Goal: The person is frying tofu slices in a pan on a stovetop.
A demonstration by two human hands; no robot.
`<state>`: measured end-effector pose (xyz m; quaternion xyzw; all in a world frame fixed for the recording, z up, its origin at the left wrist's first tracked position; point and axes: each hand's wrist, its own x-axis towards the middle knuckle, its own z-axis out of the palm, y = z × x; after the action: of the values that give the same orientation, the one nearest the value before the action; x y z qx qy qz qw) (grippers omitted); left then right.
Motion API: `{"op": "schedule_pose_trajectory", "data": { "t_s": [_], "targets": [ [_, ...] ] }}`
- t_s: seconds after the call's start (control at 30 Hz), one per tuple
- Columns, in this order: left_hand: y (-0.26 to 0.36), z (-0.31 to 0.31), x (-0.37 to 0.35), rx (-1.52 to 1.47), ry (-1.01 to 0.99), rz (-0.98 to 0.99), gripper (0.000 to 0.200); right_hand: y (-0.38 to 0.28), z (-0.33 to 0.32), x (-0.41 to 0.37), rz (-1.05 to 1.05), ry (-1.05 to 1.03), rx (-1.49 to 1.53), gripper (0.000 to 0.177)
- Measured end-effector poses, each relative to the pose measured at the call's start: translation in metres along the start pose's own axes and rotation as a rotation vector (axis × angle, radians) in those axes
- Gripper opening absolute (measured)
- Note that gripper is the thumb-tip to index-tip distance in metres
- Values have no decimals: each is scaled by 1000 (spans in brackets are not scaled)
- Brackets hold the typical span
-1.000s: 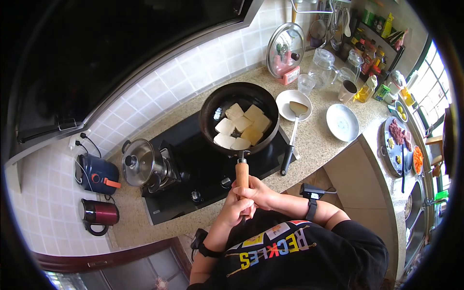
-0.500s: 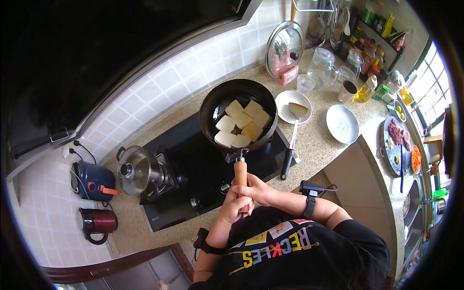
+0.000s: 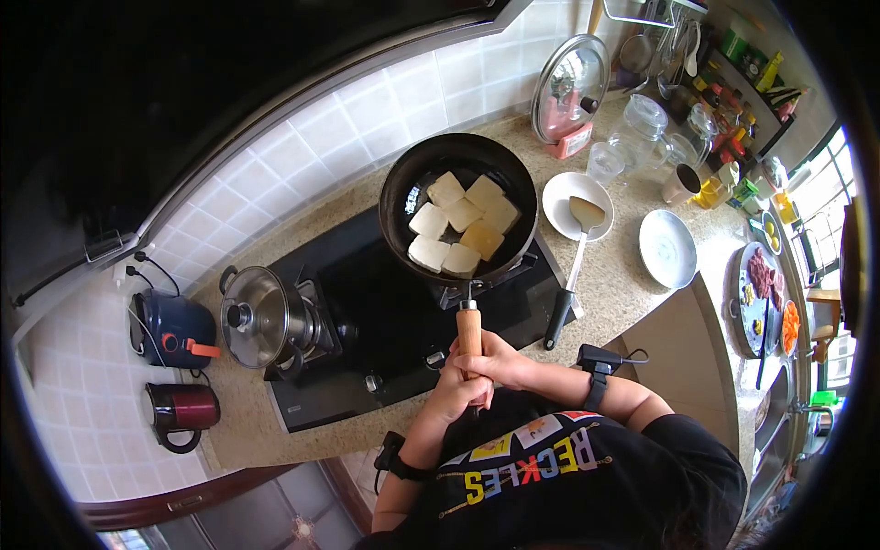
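Observation:
My left hand point(image 3: 461, 392) and my right hand point(image 3: 500, 359) are wrapped together round the wooden handle point(image 3: 468, 328) of a dark wok point(image 3: 400, 240). The wok is over the right side of the black gas hob point(image 3: 371, 307), its bowl pointing away from me. Several pale, flat squares that look like tofu point(image 3: 464, 215) lie in it, a few lightly yellowed. To the right, a spatula point(image 3: 576, 266) with a black grip rests with its blade over a white bowl point(image 3: 559, 197).
A lidded steel pot point(image 3: 261, 316) sits on the left burner. Further left are a dark blue appliance point(image 3: 174, 328) and a red kettle point(image 3: 183, 406). A pale plate point(image 3: 667, 247), glass jugs point(image 3: 642, 133), an upright pan lid point(image 3: 568, 87) and a board point(image 3: 747, 298) with meat are at right.
The wok looks slightly larger and higher in view, with the squares shifted a little inside it. Both hands keep their grip. The surroundings at right have shifted rightward in view.

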<state>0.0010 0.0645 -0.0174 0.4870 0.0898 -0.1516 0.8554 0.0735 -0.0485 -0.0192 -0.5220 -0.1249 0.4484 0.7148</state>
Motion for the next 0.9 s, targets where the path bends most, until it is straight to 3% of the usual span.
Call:
{"op": "schedule_pose_trajectory", "data": {
  "t_s": [0.03,0.17,0.9],
  "targets": [
    [3,1,0,32,0,-17,45,-2,0,0,18,0,11,38],
    [-5,1,-1,89,21,1,45,14,-2,-2,-2,9,44,36],
    [-41,1,5,198,117,-6,27,34,-6,-15,29,108,-4,38]
  ]
}}
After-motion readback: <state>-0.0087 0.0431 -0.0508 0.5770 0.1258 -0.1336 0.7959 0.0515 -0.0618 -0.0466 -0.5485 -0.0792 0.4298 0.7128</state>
